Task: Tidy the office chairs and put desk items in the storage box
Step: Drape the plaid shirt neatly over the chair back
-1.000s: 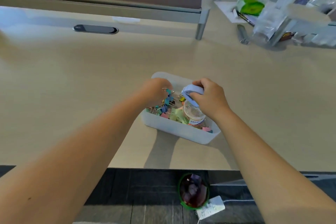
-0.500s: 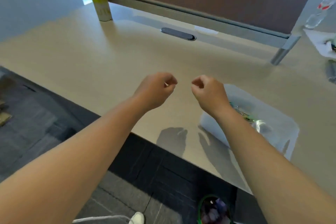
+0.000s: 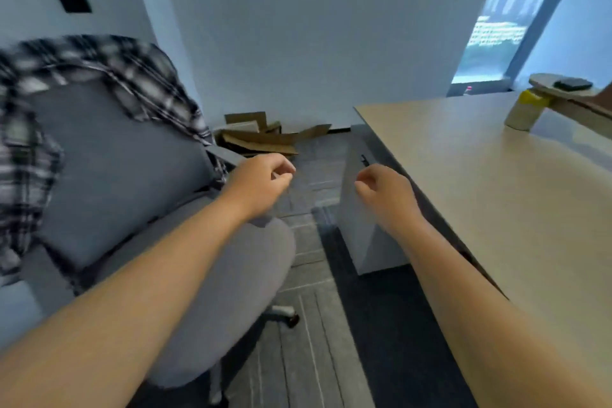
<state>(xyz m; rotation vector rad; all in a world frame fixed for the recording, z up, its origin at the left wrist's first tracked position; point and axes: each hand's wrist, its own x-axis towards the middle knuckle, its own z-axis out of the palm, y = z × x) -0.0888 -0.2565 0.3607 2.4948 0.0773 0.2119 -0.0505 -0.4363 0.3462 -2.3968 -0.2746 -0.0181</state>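
Observation:
A grey office chair [image 3: 139, 195] stands at the left, turned toward me, with a black-and-white plaid shirt [image 3: 99, 76] draped over its backrest. My left hand [image 3: 261, 182] hovers just past the chair's right edge, fingers loosely curled and holding nothing. My right hand [image 3: 384, 192] hangs in the gap between chair and desk [image 3: 496, 195], also loosely curled and without anything in it. Neither hand touches the chair. The storage box is out of view.
A white drawer cabinet [image 3: 361, 225] stands under the desk's left end. Flattened cardboard [image 3: 265, 139] lies on the floor by the far wall. A yellow-topped cup [image 3: 525, 113] sits on the desk's far right. Grey carpet runs between chair and desk.
My view has swung left, from the storage box on the desk to the chair. Both hands left the box, let go of what they held, and now hang in front of me.

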